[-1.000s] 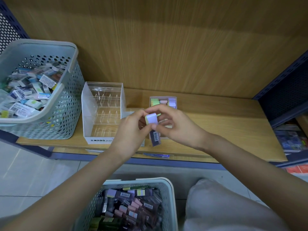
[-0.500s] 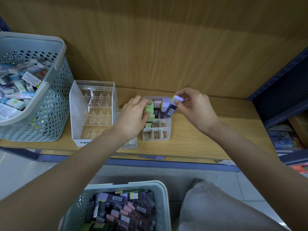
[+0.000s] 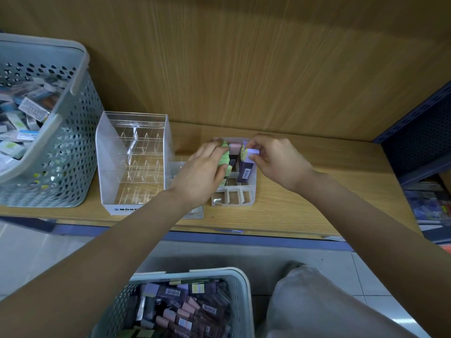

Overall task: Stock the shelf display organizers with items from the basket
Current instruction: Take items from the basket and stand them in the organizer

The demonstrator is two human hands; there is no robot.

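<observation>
On the wooden shelf (image 3: 317, 191), a small white organizer (image 3: 231, 202) with divided compartments stood near the front edge, and both hands worked at its back rows. The right hand (image 3: 275, 159) pinched the lilac top of a purple eraser (image 3: 246, 170) between thumb and fingertips. The eraser in its dark barcoded sleeve leaned in the organizer's right column, its lower end down between the dividers. The left hand (image 3: 202, 172) was curled over the green erasers (image 3: 224, 159) in the left column, with the thumb pressed against their near side and the fingers wrapped over the tops, grasping them. Between the two hands a pink eraser (image 3: 235, 148) stood in the middle column at the back. The front row of compartments held nothing that could be seen. Just to the left, touching or nearly touching a low clear tray (image 3: 195, 213) half hidden under the left forearm, stood a taller clear organizer (image 3: 133, 162) with a white base printed MONO and rows of transparent dividers. Farther left on the shelf sat a grey perforated basket (image 3: 70, 152) heaped with small boxed erasers in pale wrappers. In the foreground, below the shelf edge, a second basket (image 3: 240, 286) of the same kind held a jumble of dark-sleeved erasers with purple, pink and yellow ends. Beside it was the person's knee (image 3: 317, 306) in light cloth, over a tiled floor (image 3: 36, 252).
</observation>
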